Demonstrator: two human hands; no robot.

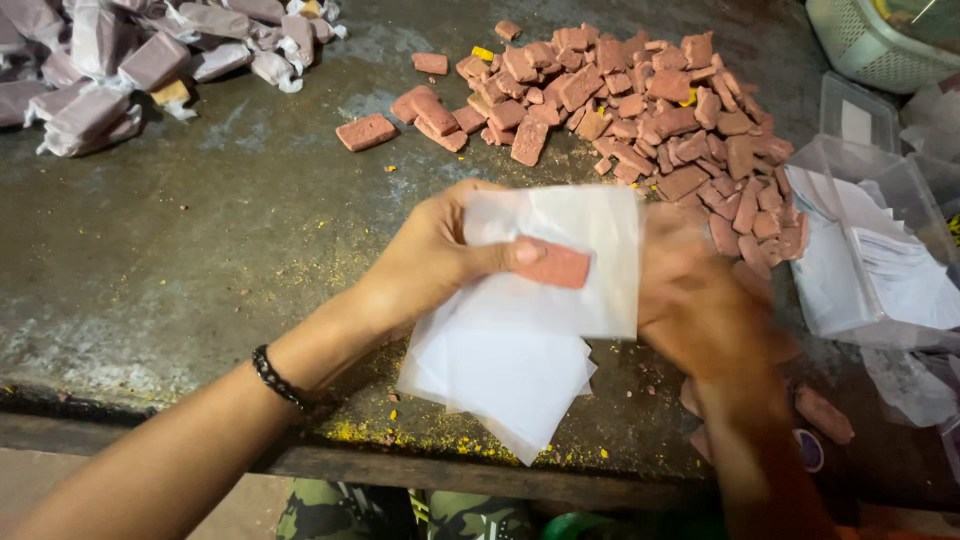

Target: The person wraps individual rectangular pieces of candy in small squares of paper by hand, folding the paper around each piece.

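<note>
Above a worn, dark counter [200, 260] dusted with yellow crumbs, two bare hands work close together. The left hand [430, 262], with a dark beaded bracelet [280, 380] at the wrist, holds a small stack of thin, translucent white paper squares [520, 350]. Its thumb presses a reddish-brown rectangular block [555, 266] flat against the top sheet, so the hand is pinching block and papers together. The block looks matte and slightly grainy, with soft edges. The right hand [700, 300] is blurred, just beside the right edge of the papers; I cannot tell whether its fingers are spread or gripping anything.

Beyond the hands lies a loose heap of the same reddish blocks [640, 110], chunky and uneven, some broken, with a few strays lying apart to the left of it. At the far left corner sits a pile of wrapped pieces [110, 70], pale and purplish through the paper, with twisted ends. To the right is a clear plastic box [860, 240] holding more white sheets, and a pale green woven basket [860, 45] stands in the far right corner.
</note>
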